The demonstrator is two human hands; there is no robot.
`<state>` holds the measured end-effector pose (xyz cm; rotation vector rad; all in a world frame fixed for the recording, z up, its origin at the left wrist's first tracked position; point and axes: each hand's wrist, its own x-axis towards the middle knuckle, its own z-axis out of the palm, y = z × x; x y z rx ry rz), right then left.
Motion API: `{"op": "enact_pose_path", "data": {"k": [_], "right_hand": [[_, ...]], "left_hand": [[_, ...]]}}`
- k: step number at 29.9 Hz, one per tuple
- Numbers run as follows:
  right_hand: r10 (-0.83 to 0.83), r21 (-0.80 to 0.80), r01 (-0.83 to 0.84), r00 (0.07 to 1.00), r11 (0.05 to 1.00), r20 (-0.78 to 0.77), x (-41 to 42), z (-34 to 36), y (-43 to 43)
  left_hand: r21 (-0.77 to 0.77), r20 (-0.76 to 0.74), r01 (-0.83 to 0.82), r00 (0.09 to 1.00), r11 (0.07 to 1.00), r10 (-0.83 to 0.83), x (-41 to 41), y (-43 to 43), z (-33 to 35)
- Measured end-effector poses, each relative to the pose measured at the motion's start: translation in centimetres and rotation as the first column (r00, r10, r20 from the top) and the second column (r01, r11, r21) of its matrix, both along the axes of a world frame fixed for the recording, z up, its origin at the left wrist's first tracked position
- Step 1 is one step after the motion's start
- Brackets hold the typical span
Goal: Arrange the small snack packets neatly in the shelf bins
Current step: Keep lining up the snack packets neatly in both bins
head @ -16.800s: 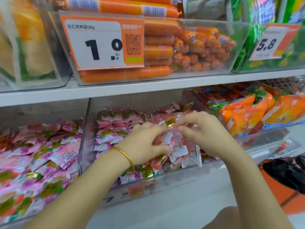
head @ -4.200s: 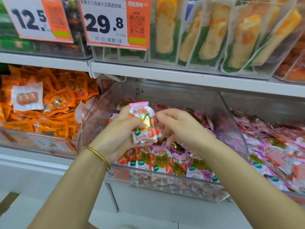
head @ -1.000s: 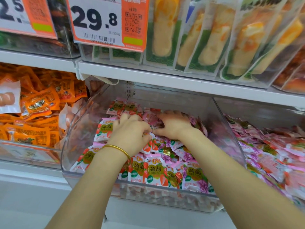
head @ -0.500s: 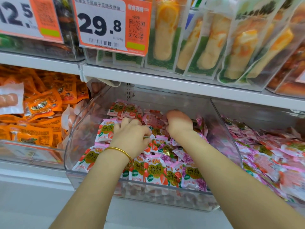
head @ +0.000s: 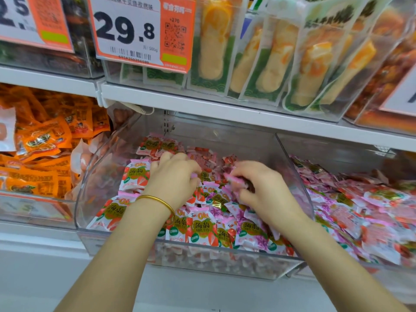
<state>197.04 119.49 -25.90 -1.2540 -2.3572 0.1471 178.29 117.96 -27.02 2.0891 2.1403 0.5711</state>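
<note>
A clear plastic shelf bin (head: 101, 176) holds a pile of small pink, red and white snack packets (head: 202, 228); a front row stands upright. Both my hands are inside the bin, over the middle of the pile. My left hand (head: 173, 179), with a gold bangle on its wrist, has its fingers curled down into the packets, and a sliver of purple wrapper shows at its fingertips. My right hand (head: 258, 190) pinches a pink packet (head: 235, 180) between thumb and fingers just above the pile.
To the right, a neighbouring bin (head: 360, 210) holds similar pink packets. Orange packets (head: 45, 154) fill the bin on the left. Close above the bins runs a white shelf edge (head: 225, 109) that carries tall pouches and a 29.8 price tag (head: 135, 30).
My right hand has drawn back from the rear of the pile towards the right, lifting a pink packet. My left hand has stayed on the packets at the left middle.
</note>
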Motion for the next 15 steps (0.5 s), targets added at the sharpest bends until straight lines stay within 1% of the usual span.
{"op": "enact_pose_path", "data": {"k": [1,3,5,8,10,11,13,15], "right_hand": [[0.041,0.009,-0.041,0.999,0.999,0.023,0.4,-0.3,-0.5],[0.071,0.003,-0.071,0.996,0.997,0.055,1.4,-0.9,-1.0],[0.075,-0.014,-0.074,0.993,0.997,0.092,1.9,-1.1,-1.6],[0.052,0.019,-0.058,0.965,0.998,0.258,2.0,-1.6,-2.3],[0.038,-0.005,-0.038,0.946,0.999,0.322,1.7,-1.2,-2.7],[0.045,-0.027,-0.038,0.933,0.999,0.356,1.8,-0.9,-2.8],[0.096,-0.133,-0.043,0.904,0.99,0.418,2.4,-0.2,-3.0],[0.128,-0.18,-0.047,0.874,0.982,0.468,2.6,0.7,-3.1]], "left_hand": [[0.032,0.044,0.003,0.999,0.999,-0.005,0.2,0.0,0.2],[0.071,0.127,0.017,0.992,0.997,-0.026,0.6,0.0,0.5],[0.064,0.193,0.032,0.98,0.997,-0.043,1.1,-0.3,0.4],[0.007,0.22,0.056,0.974,0.998,-0.056,1.7,-0.7,0.2],[-0.023,0.248,0.085,0.966,0.996,-0.077,2.0,-0.8,0.1],[-0.037,0.261,0.103,0.961,0.994,-0.09,2.2,-0.8,0.1],[-0.067,0.26,0.127,0.96,0.99,-0.105,2.6,-0.9,0.1],[-0.081,0.239,0.125,0.966,0.989,-0.103,2.9,-0.8,0.0]]}}
